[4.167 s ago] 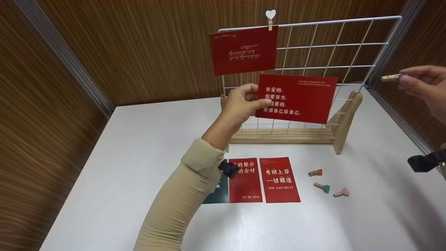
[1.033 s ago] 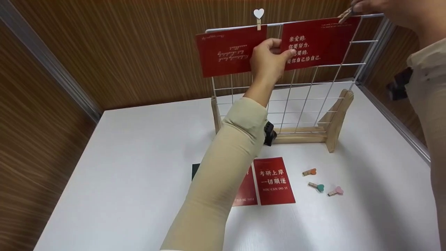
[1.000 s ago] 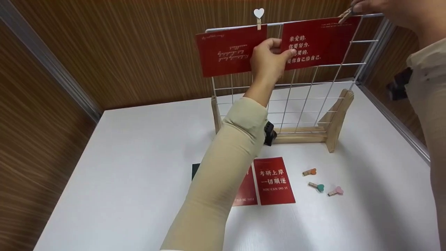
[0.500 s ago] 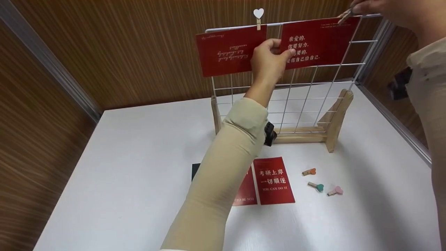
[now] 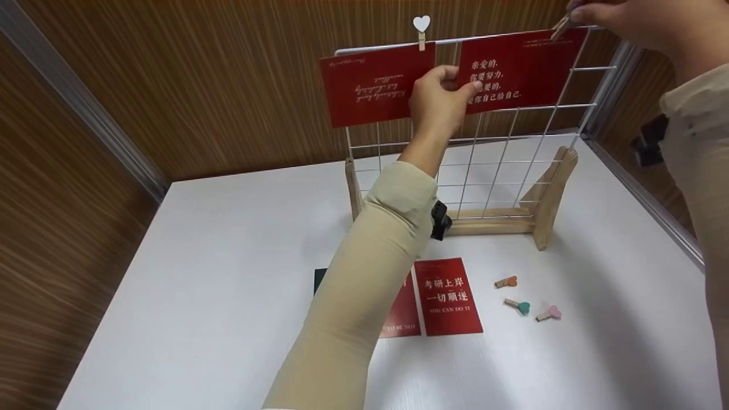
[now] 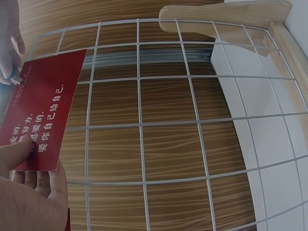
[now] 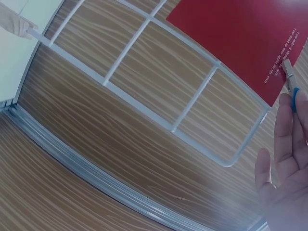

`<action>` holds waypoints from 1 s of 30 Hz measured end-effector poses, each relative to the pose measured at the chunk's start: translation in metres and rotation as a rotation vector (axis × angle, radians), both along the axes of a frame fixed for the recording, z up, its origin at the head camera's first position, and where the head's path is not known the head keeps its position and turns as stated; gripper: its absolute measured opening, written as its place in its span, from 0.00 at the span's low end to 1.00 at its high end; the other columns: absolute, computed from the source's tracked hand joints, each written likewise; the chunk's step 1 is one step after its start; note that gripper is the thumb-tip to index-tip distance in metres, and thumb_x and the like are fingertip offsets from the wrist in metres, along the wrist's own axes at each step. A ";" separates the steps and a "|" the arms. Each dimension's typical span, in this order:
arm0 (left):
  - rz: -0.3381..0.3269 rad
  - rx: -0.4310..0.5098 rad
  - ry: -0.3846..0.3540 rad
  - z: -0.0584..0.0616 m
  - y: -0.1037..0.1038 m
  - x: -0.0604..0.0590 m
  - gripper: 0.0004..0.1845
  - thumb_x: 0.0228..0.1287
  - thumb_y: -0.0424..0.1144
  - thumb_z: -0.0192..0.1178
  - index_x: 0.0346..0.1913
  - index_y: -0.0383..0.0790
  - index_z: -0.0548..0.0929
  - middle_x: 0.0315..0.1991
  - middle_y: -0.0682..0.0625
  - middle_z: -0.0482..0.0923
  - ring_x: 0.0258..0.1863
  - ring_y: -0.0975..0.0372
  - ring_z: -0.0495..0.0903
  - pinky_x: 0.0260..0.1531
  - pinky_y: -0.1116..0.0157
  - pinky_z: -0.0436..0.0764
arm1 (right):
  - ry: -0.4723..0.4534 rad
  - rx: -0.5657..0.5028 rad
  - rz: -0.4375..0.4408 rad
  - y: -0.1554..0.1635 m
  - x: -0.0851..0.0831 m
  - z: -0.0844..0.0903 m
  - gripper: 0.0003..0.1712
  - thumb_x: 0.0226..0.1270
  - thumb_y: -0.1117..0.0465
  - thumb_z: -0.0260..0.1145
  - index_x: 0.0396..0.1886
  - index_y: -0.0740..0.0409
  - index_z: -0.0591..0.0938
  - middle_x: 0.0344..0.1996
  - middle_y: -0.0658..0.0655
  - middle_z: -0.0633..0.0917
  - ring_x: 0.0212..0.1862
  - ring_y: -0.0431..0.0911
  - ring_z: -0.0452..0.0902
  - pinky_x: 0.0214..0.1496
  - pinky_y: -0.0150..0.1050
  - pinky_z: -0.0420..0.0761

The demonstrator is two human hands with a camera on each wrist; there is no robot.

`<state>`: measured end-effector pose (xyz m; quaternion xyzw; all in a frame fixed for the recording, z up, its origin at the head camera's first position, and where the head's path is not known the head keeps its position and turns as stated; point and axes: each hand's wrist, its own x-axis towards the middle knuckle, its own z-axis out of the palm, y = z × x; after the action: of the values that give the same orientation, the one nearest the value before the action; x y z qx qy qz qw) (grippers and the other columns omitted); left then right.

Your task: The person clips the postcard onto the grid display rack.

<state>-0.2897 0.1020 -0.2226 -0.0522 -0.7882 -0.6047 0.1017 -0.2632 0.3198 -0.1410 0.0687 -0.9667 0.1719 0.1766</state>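
Observation:
My left hand point(image 5: 458, 84) pinches the left edge of a red card with white writing point(image 5: 521, 65) and holds it flat against the top of a white wire grid point(image 5: 501, 142). My right hand point(image 5: 576, 13) pinches a wooden clothespin point(image 5: 561, 27) at the card's top right corner, by the grid's top rail. The left wrist view shows my left hand point(image 6: 24, 156) on the card point(image 6: 43, 110). In the right wrist view my right hand point(image 7: 291, 102) holds the clothespin point(image 7: 288, 74), its blue end between the fingers, at the card's corner point(image 7: 250, 38).
Another red card point(image 5: 376, 82) hangs at the grid's top left from a white heart clip point(image 5: 421, 27). The grid stands in a wooden base point(image 5: 547, 199). Red cards point(image 5: 447, 296) lie on the white table point(image 5: 216, 273) beside orange point(image 5: 506, 282), teal point(image 5: 517, 306) and pink point(image 5: 548, 313) clips.
Since 4.2 s ago my left hand has lifted the card to the grid's top rail and my right hand has brought the clothespin to its corner. Over the last second, almost nothing moved.

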 end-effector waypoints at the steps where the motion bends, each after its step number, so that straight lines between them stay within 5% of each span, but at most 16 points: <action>1: 0.000 0.004 0.000 0.000 0.000 0.000 0.12 0.56 0.40 0.70 0.43 0.43 0.84 0.32 0.58 0.79 0.32 0.72 0.75 0.28 0.79 0.74 | -0.001 -0.018 -0.002 0.000 0.000 -0.001 0.25 0.75 0.54 0.50 0.62 0.66 0.72 0.55 0.73 0.74 0.36 0.41 0.63 0.64 0.47 0.66; 8: 0.021 0.013 0.058 -0.003 -0.003 0.004 0.09 0.59 0.38 0.67 0.42 0.42 0.84 0.34 0.57 0.82 0.32 0.72 0.76 0.30 0.79 0.74 | 0.016 -0.147 0.001 0.001 -0.002 -0.007 0.25 0.73 0.54 0.53 0.64 0.62 0.71 0.59 0.71 0.72 0.37 0.32 0.62 0.64 0.41 0.65; 17: 0.063 0.076 0.274 -0.003 -0.005 0.008 0.13 0.59 0.33 0.67 0.47 0.38 0.82 0.40 0.53 0.84 0.36 0.73 0.78 0.38 0.81 0.72 | 0.045 -0.210 0.004 0.001 -0.003 -0.012 0.24 0.72 0.53 0.55 0.64 0.57 0.73 0.61 0.66 0.73 0.43 0.31 0.68 0.63 0.38 0.65; 24: 0.040 0.169 0.357 -0.005 -0.005 0.010 0.15 0.57 0.33 0.68 0.48 0.35 0.81 0.44 0.50 0.83 0.41 0.73 0.79 0.43 0.82 0.72 | 0.086 -0.289 0.026 0.004 -0.003 -0.019 0.23 0.70 0.51 0.58 0.63 0.49 0.75 0.59 0.54 0.77 0.58 0.42 0.73 0.64 0.35 0.63; 30: 0.028 0.175 0.389 -0.004 -0.005 0.011 0.21 0.55 0.39 0.71 0.50 0.36 0.79 0.44 0.52 0.83 0.41 0.75 0.77 0.42 0.82 0.72 | 0.118 -0.367 -0.009 0.012 -0.003 -0.025 0.23 0.69 0.47 0.59 0.61 0.46 0.77 0.59 0.49 0.78 0.60 0.41 0.70 0.66 0.35 0.60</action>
<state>-0.2785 0.0968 -0.2268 -0.1480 -0.6988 -0.6479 0.2647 -0.2661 0.3317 -0.1658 0.0412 -0.9074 0.3401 0.2434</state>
